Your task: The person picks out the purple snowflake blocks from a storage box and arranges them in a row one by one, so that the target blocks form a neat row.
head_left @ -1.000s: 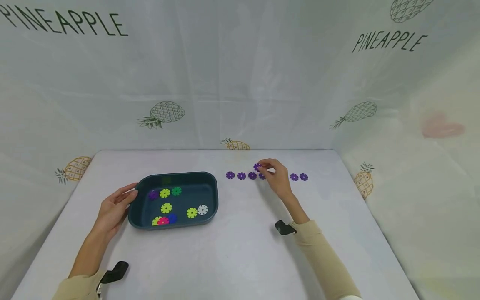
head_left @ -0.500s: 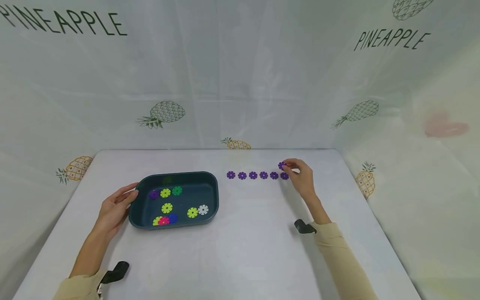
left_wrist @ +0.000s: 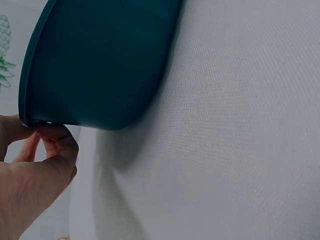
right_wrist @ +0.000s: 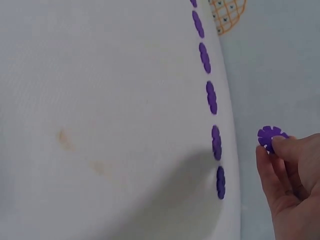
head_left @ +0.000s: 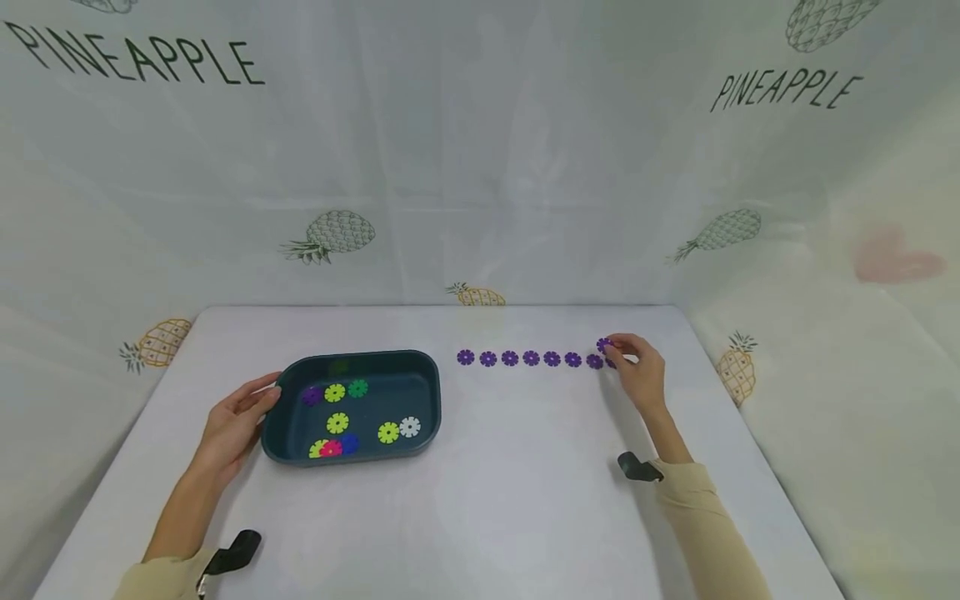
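Observation:
My left hand (head_left: 231, 427) pinches the left rim of a dark teal tray (head_left: 360, 455); thumb and fingers meet at that rim in the left wrist view. Inside the tray lie several flower-shaped plastic discs, among them a white one (head_left: 409, 427), a green one (head_left: 357, 388) and a purple one (head_left: 312, 396). At the right end of a row of purple discs (head_left: 531, 357), my right hand (head_left: 639, 371) holds one more purple disc (right_wrist: 271, 138) between thumb and fingertips, raised above the table. That hand partly covers the row's last disc (head_left: 610, 362).
The white table (head_left: 480, 500) carries the row near its far edge. Behind and beside it hangs a pale curtain (head_left: 480, 150) printed with pineapples. Black wrist devices (head_left: 639, 467) sit at both sleeves.
My right hand has moved rightward along the row with the purple disc, uncovering discs it hid before. My left hand stays on the tray. The head view has shifted slightly.

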`<state>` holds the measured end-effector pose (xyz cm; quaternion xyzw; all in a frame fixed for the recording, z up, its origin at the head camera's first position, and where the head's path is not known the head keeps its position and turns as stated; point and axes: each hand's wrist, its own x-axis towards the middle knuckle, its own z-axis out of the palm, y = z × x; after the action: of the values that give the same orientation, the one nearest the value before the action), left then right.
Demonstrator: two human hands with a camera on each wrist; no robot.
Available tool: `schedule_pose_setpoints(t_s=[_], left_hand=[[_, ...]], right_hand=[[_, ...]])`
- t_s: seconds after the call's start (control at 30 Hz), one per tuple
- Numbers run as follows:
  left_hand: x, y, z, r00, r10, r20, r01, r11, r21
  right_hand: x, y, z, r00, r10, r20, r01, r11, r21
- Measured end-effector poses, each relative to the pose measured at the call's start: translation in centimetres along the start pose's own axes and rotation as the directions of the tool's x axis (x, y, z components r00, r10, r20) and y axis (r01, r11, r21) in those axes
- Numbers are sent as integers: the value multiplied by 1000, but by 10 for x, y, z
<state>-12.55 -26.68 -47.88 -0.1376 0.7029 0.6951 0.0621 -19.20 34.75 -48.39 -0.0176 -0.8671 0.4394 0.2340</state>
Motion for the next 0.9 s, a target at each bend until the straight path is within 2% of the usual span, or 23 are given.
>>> schedule_pose_setpoints(t_s=[0.17,0.33,0.47,0.7,0.9], left_hand=[[-1,-1,0,1000,18,3,-18,1000,-18],[-1,-1,1,999,33,-3,-33,999,34],[0,0,2,999,36,-13,-35,998,59],[1,-1,3,999,37,-6,-36,996,87],[1,-1,2,999,40,-11,-39,995,90]], right_hand=[[-1,13,-7,997,68,-40,-69,997,-20],[-2,24,-14,988,137,-75,-139,990,-23],[-3,31,-19,982,174,-77,-178,983,-47],[-3,44,-24,955,284,-86,-291,952,-91],[0,45,-26,944,327,-50,-331,935,-125]])
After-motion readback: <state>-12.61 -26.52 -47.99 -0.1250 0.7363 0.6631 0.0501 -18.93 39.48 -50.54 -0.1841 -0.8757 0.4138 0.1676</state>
